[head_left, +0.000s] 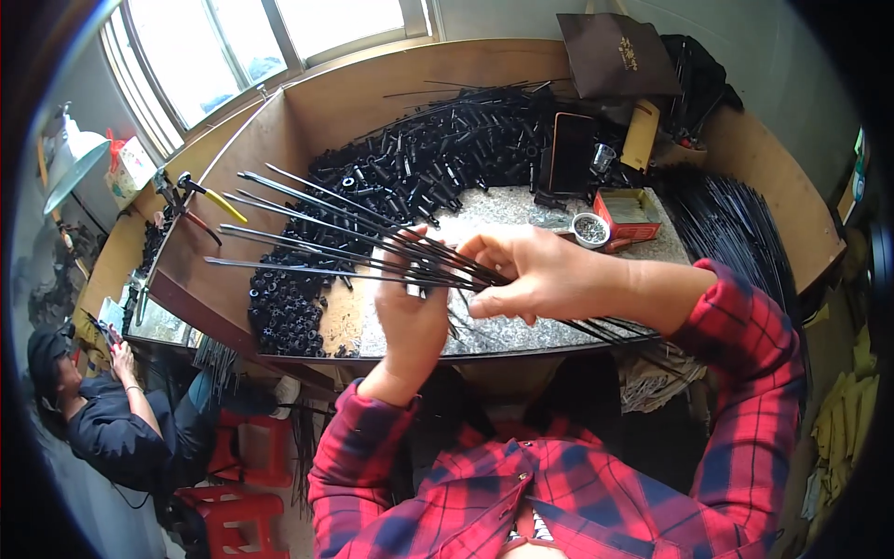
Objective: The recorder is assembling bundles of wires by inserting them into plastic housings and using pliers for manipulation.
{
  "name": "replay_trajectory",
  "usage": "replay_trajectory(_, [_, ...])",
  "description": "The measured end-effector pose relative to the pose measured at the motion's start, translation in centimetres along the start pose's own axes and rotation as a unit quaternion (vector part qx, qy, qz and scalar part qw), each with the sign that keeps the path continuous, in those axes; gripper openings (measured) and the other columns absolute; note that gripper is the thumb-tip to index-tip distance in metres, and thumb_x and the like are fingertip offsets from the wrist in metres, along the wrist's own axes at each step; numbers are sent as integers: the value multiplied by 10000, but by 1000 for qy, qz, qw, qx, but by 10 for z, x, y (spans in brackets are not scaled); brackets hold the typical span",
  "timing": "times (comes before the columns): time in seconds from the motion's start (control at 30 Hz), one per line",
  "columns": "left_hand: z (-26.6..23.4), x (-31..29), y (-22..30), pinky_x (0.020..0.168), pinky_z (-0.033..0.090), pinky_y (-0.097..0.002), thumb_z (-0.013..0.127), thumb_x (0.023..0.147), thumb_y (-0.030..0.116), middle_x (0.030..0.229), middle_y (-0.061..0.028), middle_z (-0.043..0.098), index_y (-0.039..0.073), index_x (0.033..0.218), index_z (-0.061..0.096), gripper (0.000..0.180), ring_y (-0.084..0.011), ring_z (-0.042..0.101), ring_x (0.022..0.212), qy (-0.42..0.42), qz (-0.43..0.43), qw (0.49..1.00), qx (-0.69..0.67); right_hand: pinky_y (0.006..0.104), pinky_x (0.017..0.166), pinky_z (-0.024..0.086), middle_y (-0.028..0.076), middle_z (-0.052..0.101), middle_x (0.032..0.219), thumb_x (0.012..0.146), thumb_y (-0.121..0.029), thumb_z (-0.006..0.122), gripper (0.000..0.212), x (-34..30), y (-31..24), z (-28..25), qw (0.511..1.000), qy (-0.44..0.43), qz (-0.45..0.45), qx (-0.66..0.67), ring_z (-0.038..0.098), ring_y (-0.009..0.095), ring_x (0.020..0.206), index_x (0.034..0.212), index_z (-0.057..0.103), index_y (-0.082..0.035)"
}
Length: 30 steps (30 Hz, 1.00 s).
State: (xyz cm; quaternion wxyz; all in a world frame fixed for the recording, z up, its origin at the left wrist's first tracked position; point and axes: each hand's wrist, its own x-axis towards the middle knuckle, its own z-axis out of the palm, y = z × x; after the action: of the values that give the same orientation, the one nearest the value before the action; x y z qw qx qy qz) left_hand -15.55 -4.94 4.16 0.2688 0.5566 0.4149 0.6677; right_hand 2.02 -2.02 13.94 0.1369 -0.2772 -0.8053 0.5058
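Rods [335,238] fan leftward from the right hand [545,275], which pinches their ends; left hand [410,321], fingers curled, should keep them level.

Daylit bench, fisheye view
The window [251,42] beyond the hands glares white; edges bend and darken at the rim; focus stays sharp.

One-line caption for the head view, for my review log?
Both hands, left hand and right hand, hold a fanned bundle of thin black rods above a speckled workbench heaped with black tubular parts.
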Motion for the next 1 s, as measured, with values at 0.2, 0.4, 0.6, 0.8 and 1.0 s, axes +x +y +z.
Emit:
replay_trajectory(0.2, [-23,32,14,813,482,-225,636,870,7,964,-61,651,-40,1159,530,311,-90,611,873,60,65,996,23,217,504,437,-3,530,772,894,-189,643,337,-35,15,9,993,-65,85,52,496,51,578,1125,510,18])
replay_trajectory(0.4, [-31,52,19,769,488,-222,663,854,18,875,-61,695,-53,996,665,158,-77,617,835,-21,15,996,83,207,500,437,7,530,789,923,-159,603,387,-66,18,3,982,-30,92,163,498,51,576,1230,455,25])
replay_trajectory(0.6, [-16,107,2,801,526,-282,634,845,-1,908,-97,705,-55,975,666,145,-153,667,852,-168,-56,983,-57,211,483,434,20,545,787,975,-181,518,381,-75,29,-5,965,48,97,239,503,53,547,1278,419,28])
replay_trajectory(0.8, [17,112,-5,797,522,-267,621,856,-13,936,-88,708,-32,988,689,150,-147,660,885,-149,128,980,41,260,523,470,49,608,682,976,-202,502,226,-74,86,22,981,123,70,130,584,100,562,922,564,9])
replay_trajectory(1.0, [1,38,-43,885,503,-296,608,831,-100,1057,-112,688,-20,1076,656,263,-179,644,1004,-287,19,954,87,386,622,507,146,658,707,963,-236,503,282,-73,199,87,991,123,9,43,659,317,690,817,562,-2])
